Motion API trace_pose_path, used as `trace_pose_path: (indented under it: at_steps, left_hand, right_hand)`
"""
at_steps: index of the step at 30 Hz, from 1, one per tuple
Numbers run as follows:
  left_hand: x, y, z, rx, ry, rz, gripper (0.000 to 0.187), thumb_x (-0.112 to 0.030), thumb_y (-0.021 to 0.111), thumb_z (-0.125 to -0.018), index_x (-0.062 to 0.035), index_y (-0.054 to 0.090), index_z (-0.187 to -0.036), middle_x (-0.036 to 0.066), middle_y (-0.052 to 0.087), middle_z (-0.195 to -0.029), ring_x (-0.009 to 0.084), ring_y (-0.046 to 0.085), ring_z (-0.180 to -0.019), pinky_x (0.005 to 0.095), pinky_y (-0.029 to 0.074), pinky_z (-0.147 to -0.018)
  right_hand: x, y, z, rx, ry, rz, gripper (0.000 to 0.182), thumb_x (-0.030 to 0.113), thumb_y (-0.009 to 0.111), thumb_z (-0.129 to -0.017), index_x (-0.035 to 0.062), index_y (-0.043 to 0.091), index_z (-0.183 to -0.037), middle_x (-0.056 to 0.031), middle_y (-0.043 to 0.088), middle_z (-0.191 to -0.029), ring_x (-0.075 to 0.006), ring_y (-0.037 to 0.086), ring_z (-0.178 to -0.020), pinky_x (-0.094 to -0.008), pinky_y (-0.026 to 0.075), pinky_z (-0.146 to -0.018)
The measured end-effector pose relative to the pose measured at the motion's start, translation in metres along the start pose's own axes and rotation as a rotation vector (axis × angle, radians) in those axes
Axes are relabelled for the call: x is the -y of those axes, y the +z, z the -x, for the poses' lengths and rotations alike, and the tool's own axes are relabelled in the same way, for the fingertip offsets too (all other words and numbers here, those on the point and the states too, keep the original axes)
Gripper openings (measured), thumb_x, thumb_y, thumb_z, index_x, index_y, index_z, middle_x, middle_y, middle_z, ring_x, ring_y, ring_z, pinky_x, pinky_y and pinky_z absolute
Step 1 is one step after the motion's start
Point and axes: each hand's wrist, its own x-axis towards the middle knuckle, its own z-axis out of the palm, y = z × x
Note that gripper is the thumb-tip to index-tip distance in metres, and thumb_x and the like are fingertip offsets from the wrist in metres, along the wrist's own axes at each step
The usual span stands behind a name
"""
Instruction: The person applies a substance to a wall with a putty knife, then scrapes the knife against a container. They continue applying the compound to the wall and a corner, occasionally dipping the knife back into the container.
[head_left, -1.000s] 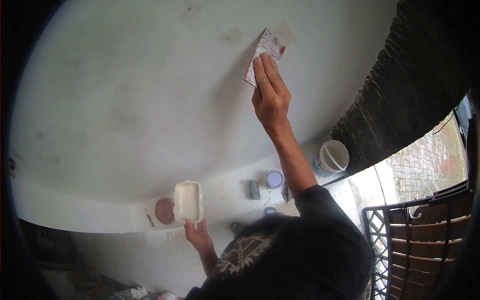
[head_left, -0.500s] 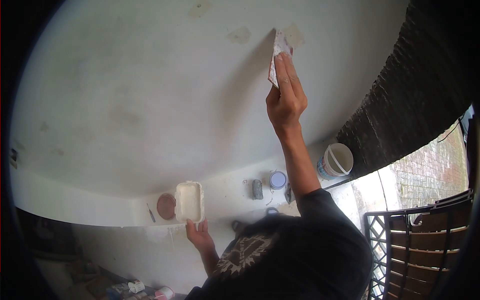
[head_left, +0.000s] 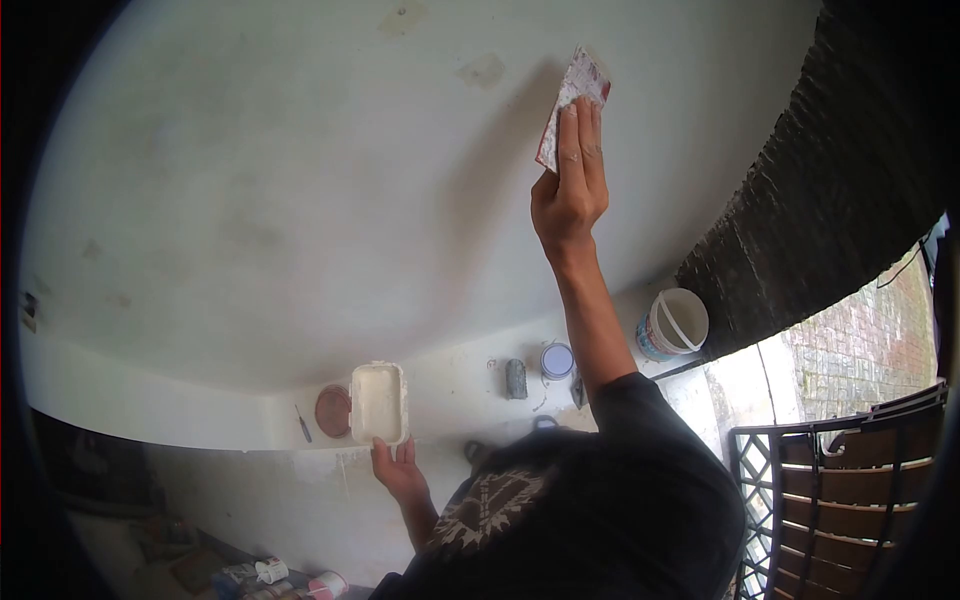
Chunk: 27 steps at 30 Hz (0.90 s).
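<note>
My right hand presses a flat, putty-smeared spreader with a reddish edge against the pale wall. Its fingers lie along the spreader's face, and the thumb is mostly hidden behind it. A smooth putty patch shows on the wall to the left of the spreader, and a smaller patch lies farther up. Low on the left, my left hand grips the near edge of a white rectangular tub with cream-coloured putty in it.
On the ledge are a round brown lid, a thin-handled tool, a dark grey block, a lilac-topped can and a white bucket. Dark rough stonework borders the wall at right. A metal-framed gate stands lower right.
The spreader has shifted slightly up and right over a wall patch, turning more of its face toward me. The left hand and tub have stayed nearly still.
</note>
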Motion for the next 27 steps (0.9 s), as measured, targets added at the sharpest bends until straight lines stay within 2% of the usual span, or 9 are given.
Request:
trace_pose_path:
  at_steps: [2,5,6,12,16,19,27]
  left_hand:
    - [-0.001,0.001,0.001,-0.004,0.001,-0.007,0.055,-0.035,0.052,-0.096,-0.0016,0.036,-0.138,0.013,0.045,-0.132,0.0306,0.046,-0.121,0.0419,0.04,-0.103]
    - [-0.001,0.002,0.002,-0.012,0.008,-0.01,0.055,-0.035,0.051,-0.097,-0.0016,0.036,-0.137,0.013,0.045,-0.132,0.0304,0.047,-0.12,0.0414,0.04,-0.103]
    - [-0.001,0.001,0.003,-0.014,0.01,-0.012,0.054,-0.035,0.051,-0.097,-0.0017,0.036,-0.137,0.013,0.045,-0.131,0.0302,0.047,-0.12,0.041,0.04,-0.103]
    - [-0.002,0.001,0.002,-0.001,0.005,-0.011,0.056,-0.035,0.052,-0.096,-0.0018,0.035,-0.138,0.013,0.044,-0.131,0.0305,0.047,-0.12,0.0416,0.04,-0.103]
    - [-0.001,0.0,0.0,-0.01,-0.012,-0.01,0.065,-0.041,0.056,-0.094,-0.0022,0.034,-0.141,0.013,0.042,-0.137,0.0295,0.044,-0.125,0.0416,0.036,-0.106]
    - [-0.003,0.001,0.004,0.007,0.005,-0.011,0.057,-0.035,0.053,-0.096,-0.0021,0.034,-0.139,0.013,0.043,-0.133,0.0308,0.046,-0.121,0.0417,0.039,-0.104]
    - [-0.003,0.0,0.004,0.008,-0.019,0.018,0.053,-0.033,0.053,-0.096,-0.0033,0.037,-0.136,0.012,0.043,-0.134,0.0295,0.045,-0.122,0.0414,0.039,-0.104]
  right_hand:
    - [-0.005,0.011,0.006,0.087,0.023,0.05,0.041,-0.016,0.051,-0.081,-0.0065,0.059,-0.12,-0.0246,0.057,-0.126,-0.0387,0.052,-0.121,-0.044,0.047,-0.102]
    - [-0.004,0.026,0.02,0.131,0.009,0.058,0.039,-0.015,0.052,-0.083,-0.0065,0.058,-0.121,-0.0245,0.056,-0.127,-0.0396,0.051,-0.122,-0.0458,0.046,-0.103]
    - [-0.005,0.029,0.024,0.13,-0.014,0.06,0.039,-0.012,0.054,-0.083,-0.0048,0.058,-0.121,-0.0219,0.056,-0.128,-0.04,0.054,-0.119,-0.0475,0.049,-0.099]
    - [0.004,0.005,0.029,0.184,-0.014,-0.002,0.04,-0.014,0.053,-0.083,-0.0044,0.058,-0.121,-0.0226,0.058,-0.124,-0.0397,0.054,-0.119,-0.0475,0.049,-0.1]
    - [-0.001,-0.012,0.008,0.072,-0.005,0.003,0.043,-0.017,0.05,-0.081,-0.0057,0.058,-0.121,-0.0264,0.058,-0.123,-0.0404,0.053,-0.12,-0.0483,0.046,-0.102]
    - [-0.016,0.0,-0.002,0.011,0.005,0.045,0.044,-0.017,0.05,-0.081,-0.0058,0.057,-0.123,-0.0275,0.056,-0.125,-0.0411,0.052,-0.121,-0.0489,0.044,-0.103]
    - [-0.02,0.038,0.023,0.148,0.003,0.029,0.045,-0.011,0.055,-0.084,-0.0033,0.052,-0.128,-0.0235,0.051,-0.133,-0.0414,0.048,-0.125,-0.0489,0.046,-0.102]
